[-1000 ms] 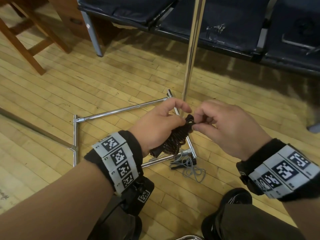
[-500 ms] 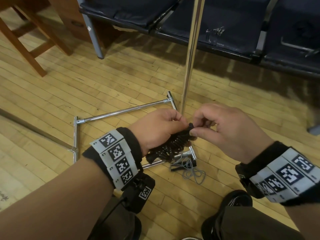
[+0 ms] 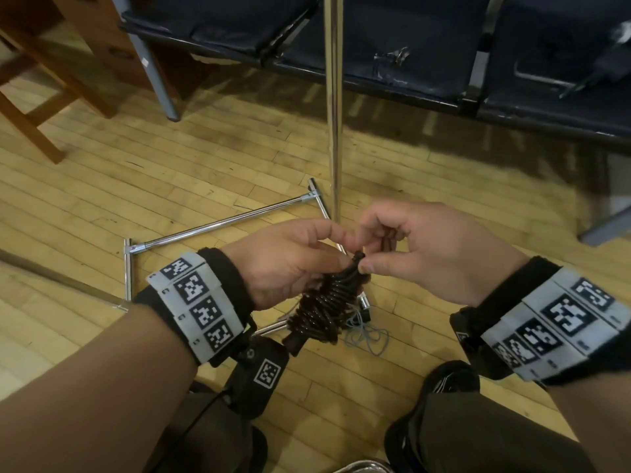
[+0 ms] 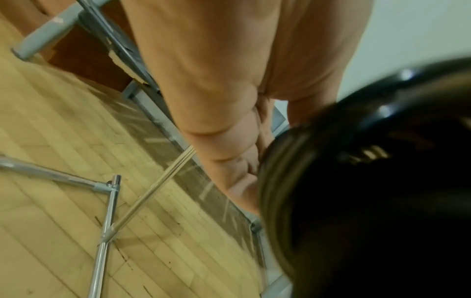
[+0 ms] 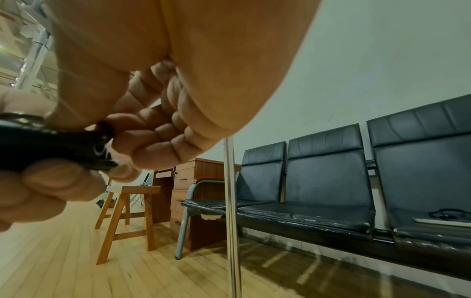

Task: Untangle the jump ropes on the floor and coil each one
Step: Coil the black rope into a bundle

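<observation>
Centre of the head view: left hand point(image 3: 290, 264) wrapped round a dark rope point(image 3: 327, 302), coiled tight into a bundle and held up off the floor point(image 3: 102, 186), lower end of the bundle sticking out below the palm. Right hand point(image 3: 426, 254) just beside, thumb and forefinger pinching the bundle's top end, remaining fingers point(image 5: 158, 129) curled in toward the palm. Both hands close together, touching near the top of the bundle. In the left wrist view, dark glossy loops filling the lower right of the frame against the palm point(image 4: 229, 80).

Below the bundle, lying on the floor: a grey rope point(image 3: 368, 332) in a loose tangle, with a dark handle end partly hidden behind the bundle. Around it, a chrome frame point(image 3: 222, 225) flat on the boards, with a pole point(image 3: 334, 97) rising upright from it through the top centre of the frame.

Upper frame: row of dark seats point(image 3: 409, 46). Upper left: a stool point(image 3: 30, 107) and wooden drawers point(image 5: 193, 175).
</observation>
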`<state>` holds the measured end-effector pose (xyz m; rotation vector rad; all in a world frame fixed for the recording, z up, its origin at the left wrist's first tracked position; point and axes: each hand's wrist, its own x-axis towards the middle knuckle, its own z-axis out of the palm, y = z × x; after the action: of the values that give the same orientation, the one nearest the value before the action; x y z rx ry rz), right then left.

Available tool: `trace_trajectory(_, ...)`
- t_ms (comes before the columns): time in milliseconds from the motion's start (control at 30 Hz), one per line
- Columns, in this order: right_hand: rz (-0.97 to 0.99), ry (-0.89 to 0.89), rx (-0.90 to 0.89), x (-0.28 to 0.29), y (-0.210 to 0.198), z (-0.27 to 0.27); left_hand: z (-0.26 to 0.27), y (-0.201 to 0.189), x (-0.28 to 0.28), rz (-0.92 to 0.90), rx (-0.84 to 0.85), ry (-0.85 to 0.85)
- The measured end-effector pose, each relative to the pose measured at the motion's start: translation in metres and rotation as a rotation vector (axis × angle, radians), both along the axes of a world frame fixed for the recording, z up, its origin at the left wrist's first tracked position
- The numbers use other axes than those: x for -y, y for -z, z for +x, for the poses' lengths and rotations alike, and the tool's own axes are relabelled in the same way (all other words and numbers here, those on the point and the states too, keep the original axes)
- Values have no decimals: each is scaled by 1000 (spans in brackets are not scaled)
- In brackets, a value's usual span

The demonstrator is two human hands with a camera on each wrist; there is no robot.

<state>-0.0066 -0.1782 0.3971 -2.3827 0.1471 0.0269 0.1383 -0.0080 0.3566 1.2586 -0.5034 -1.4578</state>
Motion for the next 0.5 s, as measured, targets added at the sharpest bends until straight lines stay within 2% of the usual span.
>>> trace_trajectory(67, 33, 5, -35, 2, 2, -2, -4, 2, 6, 28, 135, 20)
trace_trajectory(133, 54, 21, -57, 5, 5, -4, -9, 4, 12, 53, 197, -8)
trace_trajectory(333, 80, 166, -72, -4, 13, -5, -12, 8, 26, 61, 228, -341)
trace_trajectory(500, 160, 286, -160, -22, 19, 0, -21, 4, 34, 77, 261, -459)
